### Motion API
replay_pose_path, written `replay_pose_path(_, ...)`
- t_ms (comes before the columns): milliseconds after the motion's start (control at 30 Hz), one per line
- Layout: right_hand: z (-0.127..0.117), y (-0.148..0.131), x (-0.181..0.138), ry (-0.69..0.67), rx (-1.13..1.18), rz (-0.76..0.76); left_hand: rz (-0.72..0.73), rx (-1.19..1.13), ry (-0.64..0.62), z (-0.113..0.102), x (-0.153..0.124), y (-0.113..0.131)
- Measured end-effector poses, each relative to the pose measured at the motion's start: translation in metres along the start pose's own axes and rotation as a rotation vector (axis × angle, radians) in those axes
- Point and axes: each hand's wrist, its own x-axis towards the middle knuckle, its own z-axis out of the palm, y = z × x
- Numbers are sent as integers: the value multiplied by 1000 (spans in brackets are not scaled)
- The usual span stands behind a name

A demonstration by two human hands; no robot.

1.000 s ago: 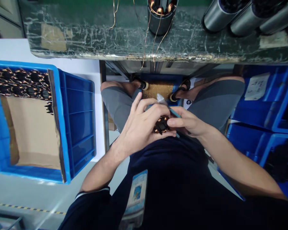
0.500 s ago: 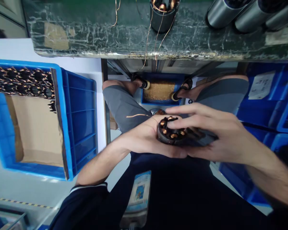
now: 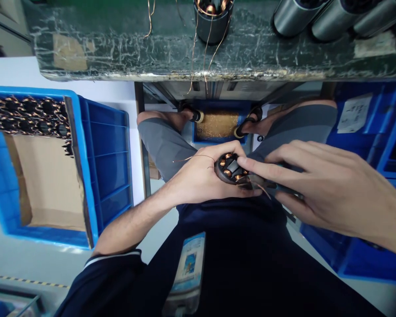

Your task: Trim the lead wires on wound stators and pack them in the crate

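My left hand (image 3: 201, 178) is wrapped round a motor stator (image 3: 227, 171), a short black cylinder with copper coils inside its open end. The coil end faces up towards me, and fine copper wires stick out of it on the left and right. My right hand (image 3: 320, 185) is at its right side, index fingertip at the stator's rim. A dark, slim object (image 3: 288, 190) shows between the right thumb and fingers; it is partly hidden and blurred, so its kind is unclear.
On the green bench (image 3: 119, 57) stand another wound stator (image 3: 213, 28) with trailing wires and several metal cylinders (image 3: 292, 17). A blue crate (image 3: 82, 176) at left holds rows of copper-wound cores (image 3: 29, 116). Blue bins (image 3: 359, 110) are at right; a tray (image 3: 218, 124) lies between the feet.
My right hand has drawn back to the right, its fingers leaving the stator's middle for the rim. The stator has tilted slightly in my left hand, and a wire now shows at its right.
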Motion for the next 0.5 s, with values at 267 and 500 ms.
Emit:
replay_pose_path(267, 8, 4, 0, -9, -4, 49, 39, 279, 100, 4, 15, -3)
replay_pose_path(500, 10, 2, 4, 36, -21, 96, 24, 555, 147, 15, 24, 8)
